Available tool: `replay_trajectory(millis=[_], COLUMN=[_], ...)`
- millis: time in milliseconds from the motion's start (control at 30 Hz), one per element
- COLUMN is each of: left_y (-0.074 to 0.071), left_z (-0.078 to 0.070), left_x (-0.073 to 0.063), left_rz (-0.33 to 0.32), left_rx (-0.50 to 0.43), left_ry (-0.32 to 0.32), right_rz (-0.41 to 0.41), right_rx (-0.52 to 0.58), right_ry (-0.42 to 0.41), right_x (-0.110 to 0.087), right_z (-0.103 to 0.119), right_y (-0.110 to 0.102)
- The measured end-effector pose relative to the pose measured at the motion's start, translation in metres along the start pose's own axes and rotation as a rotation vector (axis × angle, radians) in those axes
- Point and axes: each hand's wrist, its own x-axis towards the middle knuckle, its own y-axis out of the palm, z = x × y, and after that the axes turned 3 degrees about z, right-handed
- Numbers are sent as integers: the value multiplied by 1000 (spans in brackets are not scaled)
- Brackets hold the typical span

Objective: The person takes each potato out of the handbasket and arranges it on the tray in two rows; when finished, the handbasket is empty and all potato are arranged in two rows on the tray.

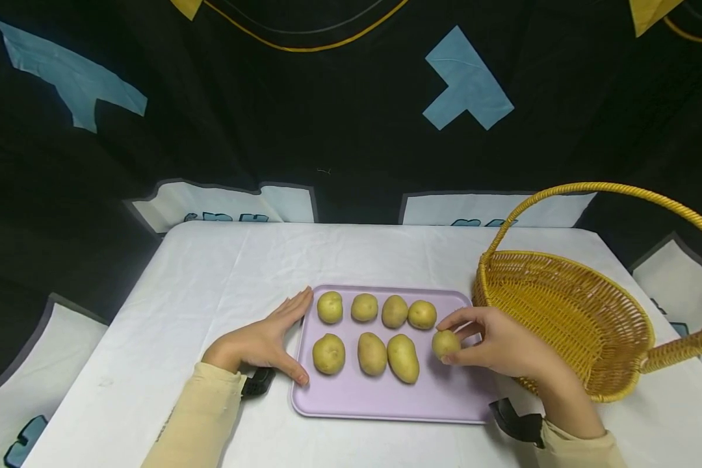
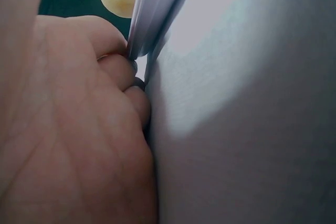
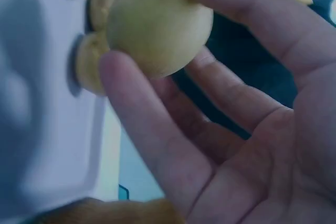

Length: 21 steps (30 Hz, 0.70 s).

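A potato [image 1: 446, 344] is pinched between the thumb and fingers of my right hand [image 1: 497, 341], over the right part of a lilac tray [image 1: 386, 404]. The right wrist view shows that potato [image 3: 160, 24] close up, with the thumb on one side and fingertips on the other. Several more potatoes lie on the tray in two rows, among them a long one [image 1: 403, 358] in the front row and a round one [image 1: 330, 307] at the back left. My left hand [image 1: 263, 344] rests at the tray's left edge, fingers and thumb spread. In the left wrist view its fingers touch the tray's rim [image 2: 152, 14].
A yellow wicker basket [image 1: 567, 318] with a tall arched handle stands right of the tray, close behind my right hand. White cloth [image 1: 210, 273] covers the table. A black curtain with blue patches [image 1: 468, 81] hangs behind it.
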Motion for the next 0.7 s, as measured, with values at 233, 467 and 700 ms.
replay_trajectory(millis=[233,467,700], left_y=[0,-1,0], left_z=[0,0,0], left_x=[0,-1,0], left_rz=[1,4,3], left_rx=[-2,3,-3], left_ry=[-5,1,11], right_rz=[24,33,42], right_rx=[-83,-114,-143], right_ry=[11,6,0], right_x=[8,13,16], right_z=[-2,-5,-7], right_y=[18,26,30])
